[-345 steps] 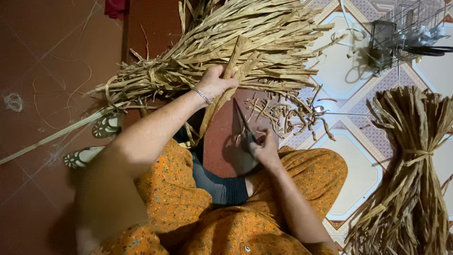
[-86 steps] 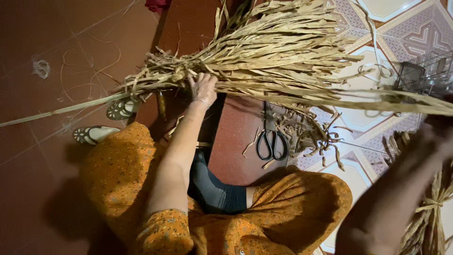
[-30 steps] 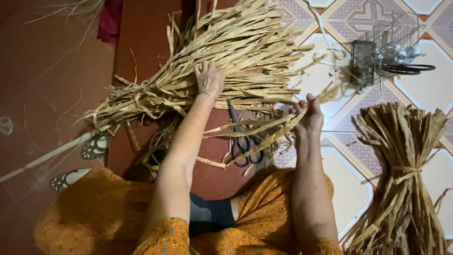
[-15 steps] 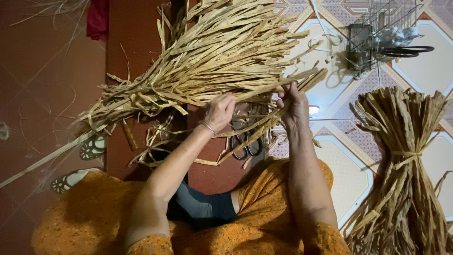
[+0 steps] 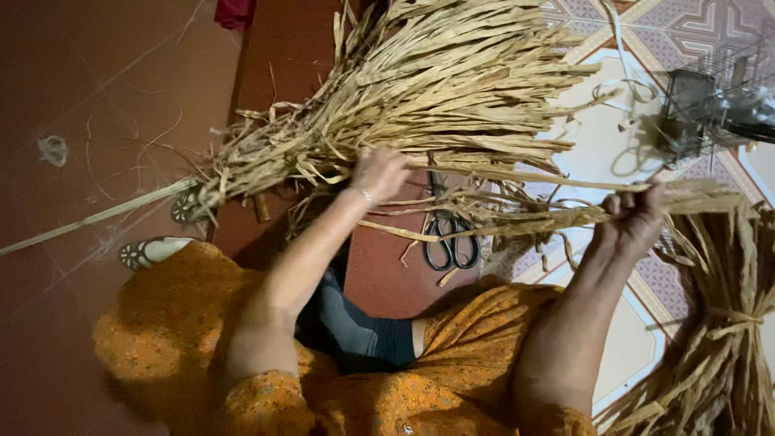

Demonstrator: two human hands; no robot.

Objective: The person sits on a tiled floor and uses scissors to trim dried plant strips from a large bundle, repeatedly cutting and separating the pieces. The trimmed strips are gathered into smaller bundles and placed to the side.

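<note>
- left hand (image 5: 379,171) at frame centre, fingers curled into big dried leaf bundle (image 5: 420,97)
- right hand (image 5: 638,218) at right, fist closed around pulled strips (image 5: 517,218)
- scissors (image 5: 450,246) lie below strips on the floor

Big straw pile (image 5: 436,89) blocks everything up top, scissors (image 5: 450,242) sit in the gap between the arms, tied bundle (image 5: 726,323) crowds the right; left floor (image 5: 97,73) is open.
</note>
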